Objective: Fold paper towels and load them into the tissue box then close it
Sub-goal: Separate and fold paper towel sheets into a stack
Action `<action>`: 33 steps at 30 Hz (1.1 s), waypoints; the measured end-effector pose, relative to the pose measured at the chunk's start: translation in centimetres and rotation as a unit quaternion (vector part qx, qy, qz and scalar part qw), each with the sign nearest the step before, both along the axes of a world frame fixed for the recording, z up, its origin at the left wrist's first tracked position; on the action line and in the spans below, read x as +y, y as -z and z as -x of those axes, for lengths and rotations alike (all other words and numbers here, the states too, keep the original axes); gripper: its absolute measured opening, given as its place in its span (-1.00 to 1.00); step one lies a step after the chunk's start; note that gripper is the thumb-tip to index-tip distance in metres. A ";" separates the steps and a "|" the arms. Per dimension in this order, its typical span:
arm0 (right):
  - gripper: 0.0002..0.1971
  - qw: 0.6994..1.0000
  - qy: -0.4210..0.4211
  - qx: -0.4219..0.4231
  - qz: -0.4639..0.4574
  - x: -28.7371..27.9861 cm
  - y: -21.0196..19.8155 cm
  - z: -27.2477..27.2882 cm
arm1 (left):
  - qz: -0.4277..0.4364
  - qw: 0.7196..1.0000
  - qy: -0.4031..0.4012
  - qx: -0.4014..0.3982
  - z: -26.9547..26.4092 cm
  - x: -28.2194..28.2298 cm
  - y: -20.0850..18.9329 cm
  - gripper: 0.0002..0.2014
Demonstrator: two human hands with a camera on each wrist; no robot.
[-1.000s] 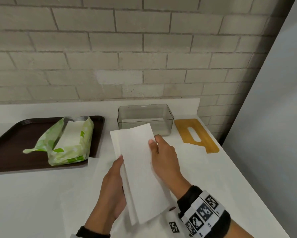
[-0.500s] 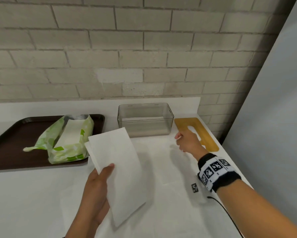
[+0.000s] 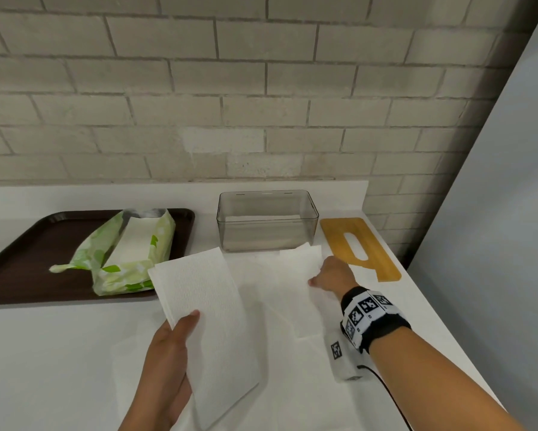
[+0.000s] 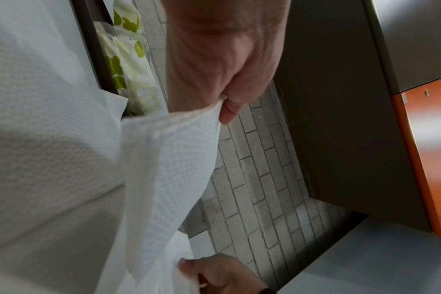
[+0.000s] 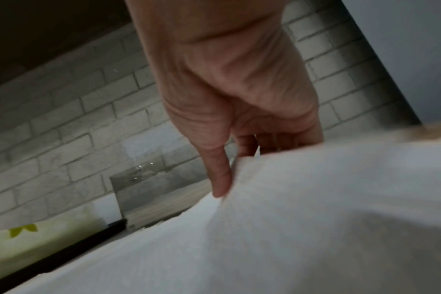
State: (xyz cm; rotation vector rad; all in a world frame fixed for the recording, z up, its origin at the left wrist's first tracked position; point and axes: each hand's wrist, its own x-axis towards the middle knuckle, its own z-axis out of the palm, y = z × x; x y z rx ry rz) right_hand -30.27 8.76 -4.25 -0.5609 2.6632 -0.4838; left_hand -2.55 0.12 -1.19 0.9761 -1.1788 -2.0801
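My left hand (image 3: 171, 346) holds a folded white paper towel (image 3: 205, 315) above the counter, thumb on top; in the left wrist view the towel (image 4: 169, 169) hangs from the pinching fingers (image 4: 229, 107). My right hand (image 3: 330, 276) pinches the far edge of a second white sheet (image 3: 299, 293) that lies on the counter and lifts it; its thumb (image 5: 219, 175) presses the sheet (image 5: 290, 218). The clear tissue box (image 3: 267, 222) stands open by the wall with a low stack of towels inside. Its wooden lid (image 3: 359, 247) with a slot lies flat to the right.
A dark brown tray (image 3: 18, 262) at the left holds an opened green-and-white towel package (image 3: 127, 256). A brick wall runs behind the counter and a grey panel closes the right side. More white sheets lie on the counter under my hands.
My right hand let go of the folded towel, swung right toward the lid, then came back and took the edge of the flat sheet. The left hand carried the folded towel leftward.
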 end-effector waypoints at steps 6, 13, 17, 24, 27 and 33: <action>-0.76 0.967 -0.016 -0.057 0.246 0.8 -4.1 -1.6 | -0.021 1.000 0.005 0.008 0.6 0.2 -0.1 -0.80; -0.84 0.762 -0.038 -0.229 0.604 4.3 -9.7 -9.0 | -0.054 0.998 0.017 0.021 2.1 0.6 -0.2 -0.72; -0.71 0.862 -0.036 -0.093 0.498 2.9 -6.1 -12.7 | -0.065 0.997 0.044 0.020 2.9 1.5 -0.3 -0.69; -0.73 0.948 -0.093 0.053 0.301 2.9 -2.5 -14.1 | 0.009 0.993 0.118 0.004 3.2 1.8 -0.2 -0.68; -0.71 0.909 -0.045 -0.124 0.395 3.2 -3.5 -13.8 | 0.119 0.987 0.108 -0.025 3.1 1.7 0.1 -0.77; -0.78 0.839 -0.061 -0.145 0.521 3.5 -5.4 -14.4 | 0.273 0.961 0.034 0.022 3.7 2.4 -1.1 -0.69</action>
